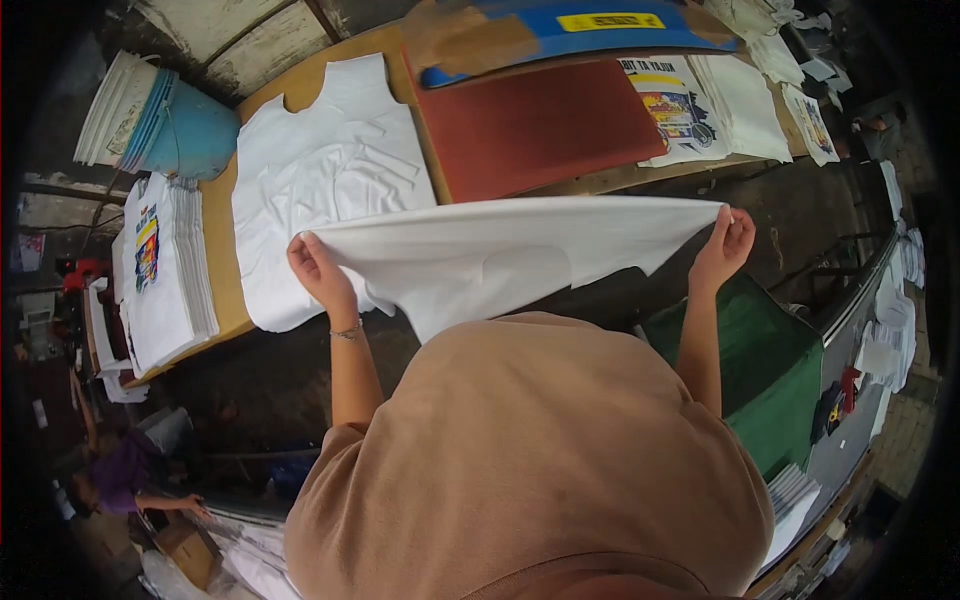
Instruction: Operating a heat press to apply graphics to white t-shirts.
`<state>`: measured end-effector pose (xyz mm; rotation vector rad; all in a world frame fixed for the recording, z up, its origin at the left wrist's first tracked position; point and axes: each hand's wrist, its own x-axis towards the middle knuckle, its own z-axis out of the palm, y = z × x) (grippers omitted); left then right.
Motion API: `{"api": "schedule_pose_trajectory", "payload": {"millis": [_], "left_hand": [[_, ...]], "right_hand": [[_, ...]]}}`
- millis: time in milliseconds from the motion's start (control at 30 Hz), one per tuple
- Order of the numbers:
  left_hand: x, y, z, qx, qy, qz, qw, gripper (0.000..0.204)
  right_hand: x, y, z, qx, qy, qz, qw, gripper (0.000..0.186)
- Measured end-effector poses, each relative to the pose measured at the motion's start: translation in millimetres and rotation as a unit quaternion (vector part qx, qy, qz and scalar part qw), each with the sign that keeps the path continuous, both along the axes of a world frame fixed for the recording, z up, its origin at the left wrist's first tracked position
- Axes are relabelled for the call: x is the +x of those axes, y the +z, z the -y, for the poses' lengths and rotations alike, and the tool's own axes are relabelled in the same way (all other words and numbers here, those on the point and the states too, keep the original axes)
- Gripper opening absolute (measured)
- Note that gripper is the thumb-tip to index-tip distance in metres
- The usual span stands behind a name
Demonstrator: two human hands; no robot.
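Observation:
A piece of plain white cloth [500, 235] is stretched between my two hands in front of my body. My left hand [318, 268] pinches its left corner, and my right hand [724, 245] grips the right corner, higher up and out to the side. The top edge runs nearly straight between them while the lower part hangs in folds. Just beyond my left hand, white cut shirt panels [325, 150] lie on the table, wrinkled in the middle. Beyond the cloth is a flat dark red board [540, 130].
A blue frame-like piece [600, 40], smeared by motion, is above the red board. Nested buckets [195, 125] stand far left, above a printed white stack [175, 290]. More printed cloth [735, 105] lies far right. A green surface [755, 350] is at my right; a person in purple [120, 475] is lower left.

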<state>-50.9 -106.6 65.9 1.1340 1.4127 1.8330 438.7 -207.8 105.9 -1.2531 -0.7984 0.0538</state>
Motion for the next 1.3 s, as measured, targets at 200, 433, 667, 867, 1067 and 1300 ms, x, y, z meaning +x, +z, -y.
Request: {"api": "schedule_pose_trajectory", "payload": {"millis": [200,433,667,867,1067,1300], "left_hand": [[67,-5,24,-0.013,0.003,-0.022,1.0,0.024],[113,-18,-2,0.018,0.012,-0.03,0.999,0.025],[110,-21,-68,0.018,0.069,-0.123,0.99,0.03],[105,-69,-155,-0.069,0.057,-0.24,0.967,0.028],[107,-153,-177,-0.215,-0.054,-0.245,0.944,0.031],[110,-123,-52,-0.193,0.11,-0.152,0.963,0.031]], "right_hand": [[85,-19,-35,0.002,0.015,0.0,1.0,0.017],[128,-48,-95,0.006,0.017,0.042,0.999,0.02],[153,-32,-176,-0.103,0.006,0.146,0.984,0.02],[167,-63,-284,-0.342,0.019,0.284,0.896,0.025],[174,-162,-312,-0.437,0.167,0.193,0.863,0.032],[208,-171,-191,-0.373,0.142,0.102,0.911,0.04]]}}
